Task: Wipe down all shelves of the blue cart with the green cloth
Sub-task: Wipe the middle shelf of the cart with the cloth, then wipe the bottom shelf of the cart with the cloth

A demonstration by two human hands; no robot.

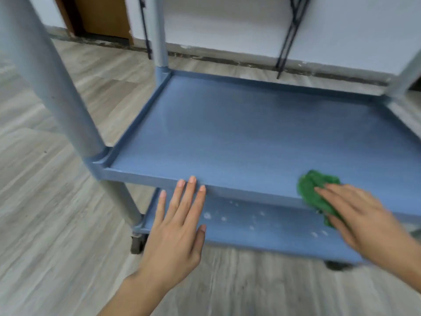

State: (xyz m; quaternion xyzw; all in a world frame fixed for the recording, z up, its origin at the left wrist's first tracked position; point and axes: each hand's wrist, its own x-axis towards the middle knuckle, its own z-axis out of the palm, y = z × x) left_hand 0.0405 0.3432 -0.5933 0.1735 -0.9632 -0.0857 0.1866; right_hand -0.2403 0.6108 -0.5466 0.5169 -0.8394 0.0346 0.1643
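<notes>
The blue cart fills the view, with its middle shelf [239, 133] bare and its bottom shelf [262, 222] below, speckled with white spots. A crumpled green cloth [312, 190] lies over the front right rim of the middle shelf. My right hand [360, 215] presses flat on the cloth, fingers pointing left. My left hand [177, 226] is spread flat with its fingertips on the middle shelf's front rim, holding nothing.
Grey cart posts [52, 71] rise at the near left and the far left [159, 30]. A caster [137, 244] sits under the bottom left corner. Wood-look floor surrounds the cart. A white wall, black rods [289, 35] and a brown door lie behind.
</notes>
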